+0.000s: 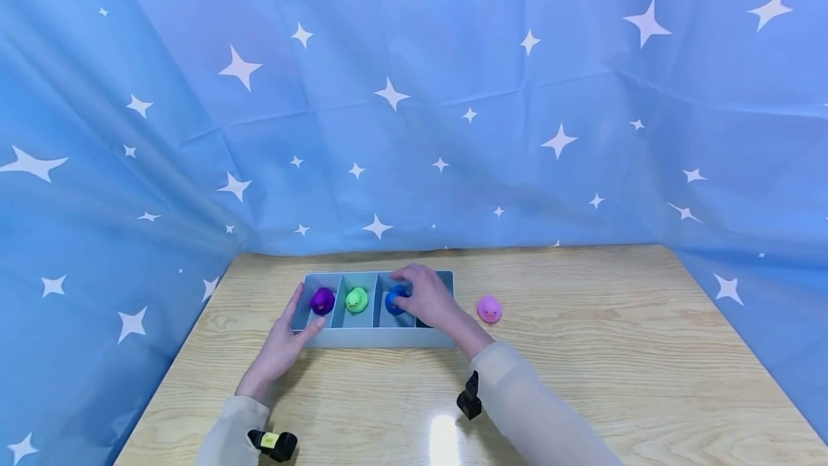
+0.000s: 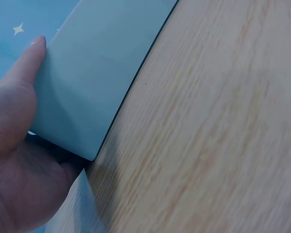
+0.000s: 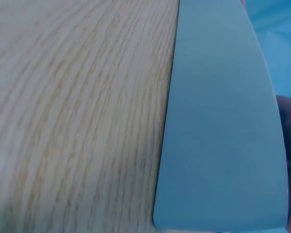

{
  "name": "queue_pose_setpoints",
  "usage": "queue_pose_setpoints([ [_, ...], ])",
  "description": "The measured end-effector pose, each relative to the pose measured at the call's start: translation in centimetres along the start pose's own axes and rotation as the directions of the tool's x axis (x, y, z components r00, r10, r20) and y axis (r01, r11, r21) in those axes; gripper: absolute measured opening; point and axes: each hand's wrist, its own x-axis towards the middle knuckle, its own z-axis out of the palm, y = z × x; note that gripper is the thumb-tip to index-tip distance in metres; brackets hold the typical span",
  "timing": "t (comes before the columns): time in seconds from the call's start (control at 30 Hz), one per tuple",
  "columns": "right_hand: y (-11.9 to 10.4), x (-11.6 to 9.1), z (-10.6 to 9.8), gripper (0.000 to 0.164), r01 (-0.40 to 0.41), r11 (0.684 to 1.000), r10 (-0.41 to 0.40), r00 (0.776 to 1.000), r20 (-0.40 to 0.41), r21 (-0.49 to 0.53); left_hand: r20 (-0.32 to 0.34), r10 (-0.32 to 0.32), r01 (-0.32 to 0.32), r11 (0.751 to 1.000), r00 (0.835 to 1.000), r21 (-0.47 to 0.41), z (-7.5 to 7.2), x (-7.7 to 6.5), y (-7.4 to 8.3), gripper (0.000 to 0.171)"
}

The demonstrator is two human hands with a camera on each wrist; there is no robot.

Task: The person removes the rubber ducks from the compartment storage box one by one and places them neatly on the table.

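Note:
A long pale-blue divided box (image 1: 382, 338) lies across the table. My left hand (image 1: 283, 346) grips its left end, the thumb over the front edge and the fingers along the end wall. The left wrist view shows that thumb against the box's front wall (image 2: 99, 73). A purple rubber duck (image 1: 322, 300) sits in the leftmost compartment, a green rubber duck (image 1: 356, 300) in the one beside it. Over the third compartment my right hand (image 1: 430, 298) holds a blue rubber duck (image 1: 393, 300), partly hidden by the fingers. The right forearm partly covers the rightmost compartment.
To the right of the box, a pink rubber duck (image 1: 489, 309) stands on the wooden table (image 1: 614, 351). A blue curtain (image 1: 453, 128) with white stars hangs behind the table and along its sides.

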Motion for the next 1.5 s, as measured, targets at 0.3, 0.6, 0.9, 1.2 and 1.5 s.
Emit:
queue_pose_setpoints([
  [0.3,0.01,0.11,0.17,0.04,0.022,0.999,-0.022,0.999,0.033,-0.027,0.002,-0.012,0.012,1.0,1.0,-0.01,0.13,0.03,0.17,0.091],
  [0.6,0.12,0.3,0.48,0.039,0.057,0.993,-0.049,0.996,0.07,-0.104,0.001,-0.024,0.024,1.0,1.0,-0.015,0.19,-0.19,0.36,0.091],
  [0.9,-0.08,0.5,0.57,0.037,0.084,0.981,-0.064,0.992,0.112,-0.177,0.006,-0.039,0.039,0.999,0.999,-0.008,0.12,-0.11,0.44,0.091],
  [1.2,-0.02,0.63,0.43,0.031,0.099,0.979,-0.077,0.989,0.127,-0.178,0.009,-0.055,0.055,0.998,0.998,0.007,0.2,0.07,0.37,0.092],
  [1.5,0.02,0.54,0.39,0.027,0.134,0.975,-0.11,0.984,0.141,-0.177,0.016,-0.077,0.077,0.997,0.997,0.018,0.17,-0.08,0.52,0.093],
])
